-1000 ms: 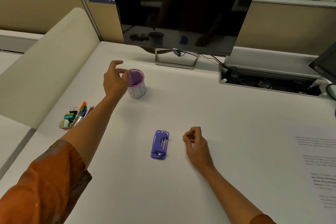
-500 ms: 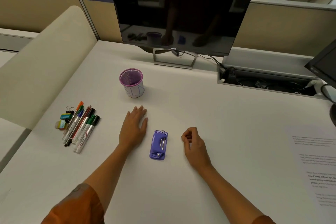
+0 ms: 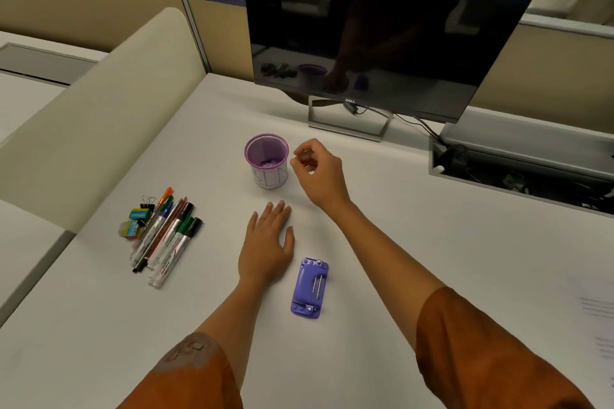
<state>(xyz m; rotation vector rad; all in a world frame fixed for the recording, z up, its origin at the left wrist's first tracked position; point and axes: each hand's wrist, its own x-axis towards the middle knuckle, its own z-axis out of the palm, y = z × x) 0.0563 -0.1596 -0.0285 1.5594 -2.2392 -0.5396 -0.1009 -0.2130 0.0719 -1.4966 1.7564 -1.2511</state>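
Observation:
A purple mesh pen cup (image 3: 266, 159) with a white paper wrap stands upright on the white desk (image 3: 432, 242). My right hand (image 3: 318, 173) hovers just right of its rim, fingers curled and thumb against forefinger; nothing shows between the fingertips. Flat on the desk in front of the cup lies my left hand (image 3: 267, 244), palm down with fingers straight. A small purple plastic device with two metal pins (image 3: 309, 287) lies right of the left hand, touched by neither hand.
Several markers, pens, erasers and a binder clip (image 3: 159, 232) lie in a pile at the left. A dark monitor (image 3: 382, 26) on a metal stand is at the back. An open cable tray (image 3: 518, 163) sits back right; printed paper (image 3: 598, 325) lies at the right edge.
My left hand came back from the cup and settled flat on the desk. My right hand then left its spot beside the purple device and rose to the cup's right rim.

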